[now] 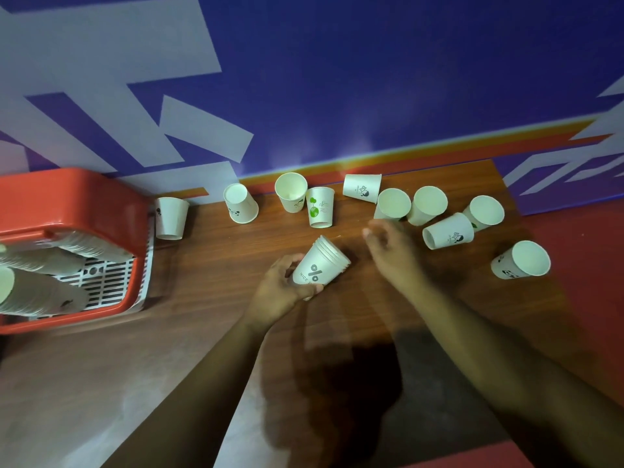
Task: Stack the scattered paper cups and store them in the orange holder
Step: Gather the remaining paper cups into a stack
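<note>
Left hand (280, 293) grips cup stack (320, 265), mouths tilted far-right; right hand (393, 253) loose, empty.

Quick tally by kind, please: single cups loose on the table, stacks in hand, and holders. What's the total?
single cups loose on the table: 10
stack of cups in the left hand: 1
orange holder: 1
Total: 12
The stacks inside the holder are too blurred to count.
</note>
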Demonstrator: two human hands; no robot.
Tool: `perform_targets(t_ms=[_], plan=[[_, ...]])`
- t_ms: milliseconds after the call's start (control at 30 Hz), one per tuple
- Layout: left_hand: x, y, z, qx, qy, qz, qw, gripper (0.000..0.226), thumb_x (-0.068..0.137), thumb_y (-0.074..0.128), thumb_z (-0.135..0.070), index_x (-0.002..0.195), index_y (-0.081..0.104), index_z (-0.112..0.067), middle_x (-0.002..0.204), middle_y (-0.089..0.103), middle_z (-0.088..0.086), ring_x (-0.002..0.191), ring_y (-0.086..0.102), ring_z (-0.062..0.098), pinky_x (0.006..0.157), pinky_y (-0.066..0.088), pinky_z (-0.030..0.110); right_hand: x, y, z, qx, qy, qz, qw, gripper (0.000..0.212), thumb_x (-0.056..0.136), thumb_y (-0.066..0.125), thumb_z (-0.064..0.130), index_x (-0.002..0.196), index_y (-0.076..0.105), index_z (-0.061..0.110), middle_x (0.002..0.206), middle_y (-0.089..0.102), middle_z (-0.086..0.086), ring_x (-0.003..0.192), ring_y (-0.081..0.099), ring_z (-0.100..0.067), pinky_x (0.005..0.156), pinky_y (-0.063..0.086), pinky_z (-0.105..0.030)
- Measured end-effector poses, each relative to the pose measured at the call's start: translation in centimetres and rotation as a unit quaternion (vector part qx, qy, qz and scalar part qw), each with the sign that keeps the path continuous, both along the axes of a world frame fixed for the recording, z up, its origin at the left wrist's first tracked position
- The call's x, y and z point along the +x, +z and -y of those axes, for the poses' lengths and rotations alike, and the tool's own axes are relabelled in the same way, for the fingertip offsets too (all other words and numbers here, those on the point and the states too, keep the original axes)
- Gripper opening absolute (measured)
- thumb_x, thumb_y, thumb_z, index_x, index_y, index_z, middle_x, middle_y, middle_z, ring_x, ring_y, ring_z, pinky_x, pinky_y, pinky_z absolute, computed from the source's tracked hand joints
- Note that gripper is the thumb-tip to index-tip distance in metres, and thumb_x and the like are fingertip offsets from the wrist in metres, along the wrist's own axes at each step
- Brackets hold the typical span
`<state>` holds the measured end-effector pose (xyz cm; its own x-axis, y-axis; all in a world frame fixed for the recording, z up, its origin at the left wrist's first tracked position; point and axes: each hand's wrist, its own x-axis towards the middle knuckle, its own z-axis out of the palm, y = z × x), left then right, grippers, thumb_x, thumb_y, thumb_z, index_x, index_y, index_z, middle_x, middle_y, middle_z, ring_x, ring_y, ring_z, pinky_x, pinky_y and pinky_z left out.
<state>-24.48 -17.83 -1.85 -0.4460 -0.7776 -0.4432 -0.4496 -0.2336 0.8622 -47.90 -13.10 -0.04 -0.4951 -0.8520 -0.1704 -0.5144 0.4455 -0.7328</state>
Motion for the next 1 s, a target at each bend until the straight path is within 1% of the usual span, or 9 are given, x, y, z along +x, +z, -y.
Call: perform_targets(t_ms=[100,200,300,433,567,700,833,900,1000], plan=[[0.7,-0.5,-0.4,0.006,0.003,0.018,1.000,0.065,0.076,0.090,-0.021,0.134,0.061,-0.026,0.129,0.062,-0.005,0.118,0.059,0.010,0.097,0.055,0.033,-3.4,-1.1,1.7,0.013,-0.050,-0.106,0.993,0.042,0.094,0.057,0.019,0.133,0.053,0.005,0.134,0.054,-0.014,0.118,0.056,-0.030,0.097,0.046,-0.036],[1.6,-0.9,-0.7,0.005,0.017,0.020,1.000,0.064,0.076,0.089,-0.020,0.133,0.061,-0.024,0.128,0.064,-0.005,0.117,0.060,0.009,0.091,0.054,0.026,-5.0,-2.0,3.0,0.066,-0.005,-0.150,0.986,0.045,0.093,0.056,0.012,0.136,0.050,-0.001,0.136,0.054,-0.020,0.126,0.050,-0.035,0.103,0.041,-0.041],[2.5,-1.0,-0.9,0.014,0.026,0.023,0.999,0.063,0.077,0.089,-0.019,0.134,0.060,-0.023,0.126,0.066,-0.003,0.116,0.061,0.010,0.084,0.053,0.020,-5.0,-2.7,3.1,0.093,0.011,-0.170,0.981,0.042,0.094,0.055,0.009,0.136,0.053,0.001,0.134,0.057,-0.018,0.126,0.051,-0.033,0.101,0.042,-0.039],[3.5,-1.0,-1.2,0.019,0.041,0.020,0.999,0.058,0.079,0.087,-0.016,0.128,0.058,-0.028,0.119,0.067,-0.006,0.106,0.061,0.003,0.069,0.049,0.007,-4.0,-2.7,1.9,0.078,0.008,-0.196,0.978,0.030,0.093,0.058,0.007,0.122,0.065,0.005,0.124,0.064,-0.012,0.114,0.060,-0.028,0.092,0.046,-0.033],[4.0,-1.2,-1.5,0.030,0.050,0.010,0.998,0.055,0.080,0.087,-0.017,0.128,0.059,-0.024,0.118,0.068,-0.009,0.106,0.062,0.002,0.072,0.050,0.009,-1.3,-1.4,0.1,0.004,0.005,-0.091,0.996,0.012,0.089,0.069,0.014,0.100,0.072,0.012,0.106,0.068,-0.002,0.095,0.066,-0.019,0.081,0.054,-0.031],[4.6,-1.5,-1.8,0.043,0.047,0.001,0.998,0.063,0.078,0.088,-0.021,0.135,0.061,-0.024,0.123,0.070,-0.008,0.114,0.064,0.010,0.082,0.053,0.020,2.6,1.4,-0.8,-0.019,-0.062,0.145,0.987,0.007,0.087,0.072,0.022,0.094,0.074,0.021,0.103,0.069,0.008,0.100,0.062,-0.008,0.086,0.052,-0.026],[5.2,-1.1,-1.8,0.048,0.055,-0.019,0.997,0.057,0.079,0.088,-0.017,0.130,0.063,-0.027,0.120,0.069,-0.009,0.111,0.065,0.012,0.082,0.053,0.019,5.0,1.8,-0.9,-0.018,0.002,0.208,0.978,0.004,0.080,0.077,0.026,0.078,0.075,0.029,0.116,0.063,0.013,0.112,0.059,-0.007,0.098,0.049,-0.032],[5.7,-1.0,-1.7,0.050,0.072,-0.028,0.996,0.058,0.078,0.088,-0.015,0.130,0.064,-0.027,0.119,0.069,-0.010,0.111,0.065,0.012,0.084,0.054,0.022,5.6,2.1,-0.7,0.008,0.013,0.259,0.966,0.002,0.080,0.077,0.026,0.080,0.075,0.027,0.113,0.064,0.017,0.112,0.060,-0.010,0.101,0.048,-0.037],[6.8,-1.1,-1.5,0.047,0.082,-0.040,0.995,0.060,0.078,0.087,-0.011,0.131,0.063,-0.024,0.118,0.071,-0.007,0.112,0.066,0.015,0.086,0.055,0.025,6.1,2.5,-0.1,0.021,0.030,0.282,0.959,0.003,0.082,0.075,0.022,0.080,0.073,0.022,0.112,0.068,0.003,0.107,0.063,-0.017,0.097,0.049,-0.039]])
